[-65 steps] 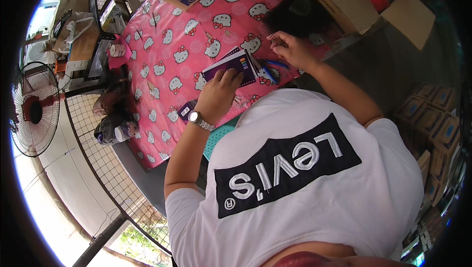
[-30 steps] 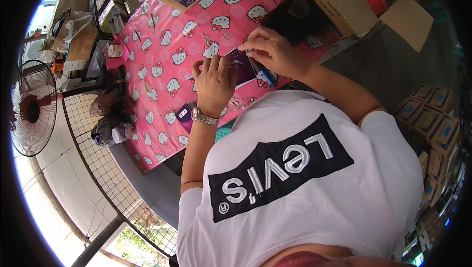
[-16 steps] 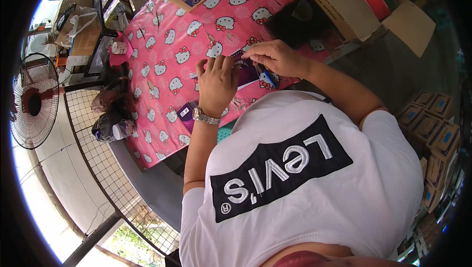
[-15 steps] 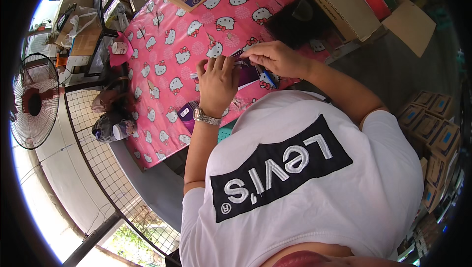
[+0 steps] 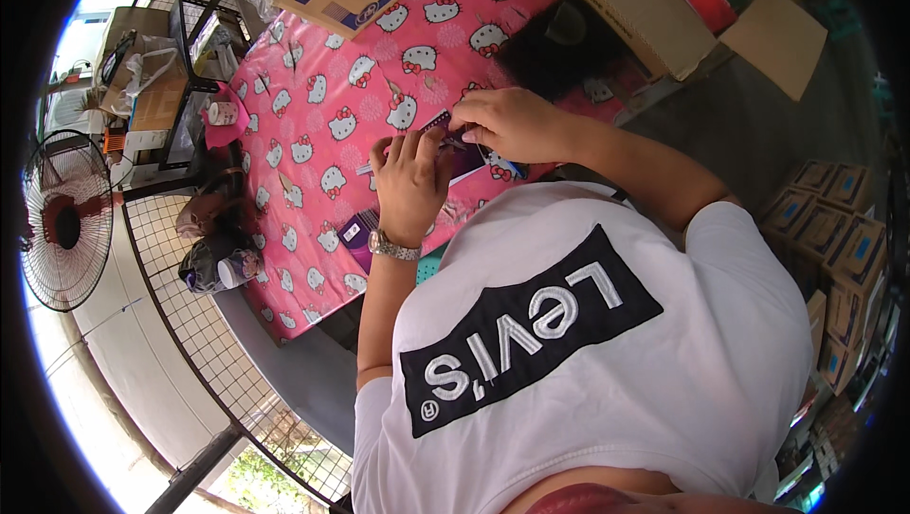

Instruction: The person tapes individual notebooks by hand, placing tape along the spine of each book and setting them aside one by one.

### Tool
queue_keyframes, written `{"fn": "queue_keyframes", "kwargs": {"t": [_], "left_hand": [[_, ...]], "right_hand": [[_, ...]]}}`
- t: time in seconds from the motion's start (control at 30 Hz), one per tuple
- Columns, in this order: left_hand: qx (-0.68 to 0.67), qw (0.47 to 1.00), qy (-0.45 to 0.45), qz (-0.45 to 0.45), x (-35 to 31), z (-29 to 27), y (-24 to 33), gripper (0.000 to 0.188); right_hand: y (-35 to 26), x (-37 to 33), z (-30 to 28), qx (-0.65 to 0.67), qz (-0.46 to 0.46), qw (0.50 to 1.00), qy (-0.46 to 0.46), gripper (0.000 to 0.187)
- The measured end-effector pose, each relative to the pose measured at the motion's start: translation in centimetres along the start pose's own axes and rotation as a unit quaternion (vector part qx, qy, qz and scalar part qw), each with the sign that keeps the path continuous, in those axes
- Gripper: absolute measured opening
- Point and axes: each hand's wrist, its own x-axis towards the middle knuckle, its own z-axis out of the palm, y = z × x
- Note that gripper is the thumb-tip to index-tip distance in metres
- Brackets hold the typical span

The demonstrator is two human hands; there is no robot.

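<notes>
Head view: at twelve o'clock I see a half-curled left hand (image 5: 409, 178) and bunched right hand (image 5: 512, 124), grips unclear, over a notebook (image 5: 465, 163), likely light, bendy, best edge-held.

Remotely, I make out a smooth paper booklet (image 5: 464, 165), glossy plastic tablecloth (image 5: 318, 159), matt cardboard box (image 5: 327, 0) and shiny metal watch (image 5: 394, 250).
</notes>
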Motion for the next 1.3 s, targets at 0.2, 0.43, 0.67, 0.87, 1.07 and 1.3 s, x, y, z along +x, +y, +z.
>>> {"fn": "queue_keyframes", "kwargs": {"t": [0.2,0.43,0.67,0.87,1.07,1.3], "left_hand": [[0.003,1.000,0.008,-0.001,0.2,-0.2,0.2,0.030],[-0.001,1.000,-0.002,-0.004,0.1,-0.1,0.1,0.027],[0.011,1.000,-0.015,-0.008,-0.7,-0.2,-0.5,0.025],[0.077,0.987,0.042,-0.133,-2.4,0.3,0.5,0.028],[-0.003,0.991,0.068,-0.117,-2.8,1.3,-0.9,0.032],[-0.050,0.988,0.081,-0.123,-2.9,0.6,-1.0,0.036]], "right_hand": [[-1.2,0.2,-0.4,0.019,0.025,1.000,-0.003,0.024],[-0.5,1.1,-0.6,0.100,0.038,0.993,-0.057,0.038],[19.9,0.7,-4.9,-0.384,0.235,0.892,-0.042,0.062],[22.5,-1.0,-4.4,-0.281,0.219,0.934,-0.031,0.043],[5.0,4.8,-2.6,0.378,0.067,0.891,-0.242,0.040],[3.4,5.4,-3.1,0.390,0.052,0.872,-0.290,0.044]]}}
